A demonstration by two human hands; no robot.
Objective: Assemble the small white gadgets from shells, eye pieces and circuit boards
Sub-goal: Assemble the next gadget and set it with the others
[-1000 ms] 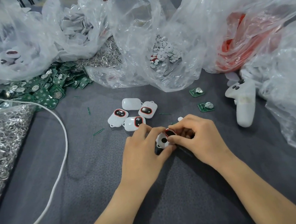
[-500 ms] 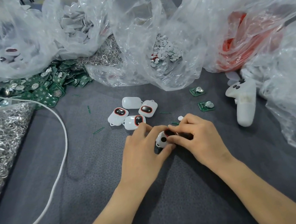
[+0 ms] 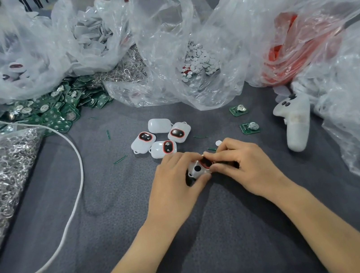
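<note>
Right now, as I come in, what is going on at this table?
A person is assembling small parts over a grey table. The left hand holds a white shell, and the right hand pinches a red-rimmed eye piece against it. Just beyond the hands lie four gadgets, three showing their eye and one plain side up. Two loose circuit boards lie to the right, and clear bags of parts stand at the back.
</note>
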